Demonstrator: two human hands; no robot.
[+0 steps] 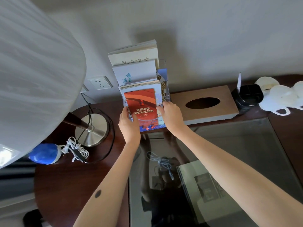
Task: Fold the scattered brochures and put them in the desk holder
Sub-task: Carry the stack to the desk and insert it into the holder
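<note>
A clear tiered desk holder stands against the wall at the back of the dark desk. Its upper tiers carry white booklets. A folded red brochure with white Chinese lettering sits in the front tier, over blue-edged leaflets. My left hand grips the brochure's lower left edge, thumb on its front. At the brochure's right edge my right hand holds it and the holder's side, fingers curled.
A wooden tissue box lies right of the holder, then a black organiser and white cups. A lamp base, its big white shade, a blue object with coiled white cable stand left. A grey cable lies on the glass top.
</note>
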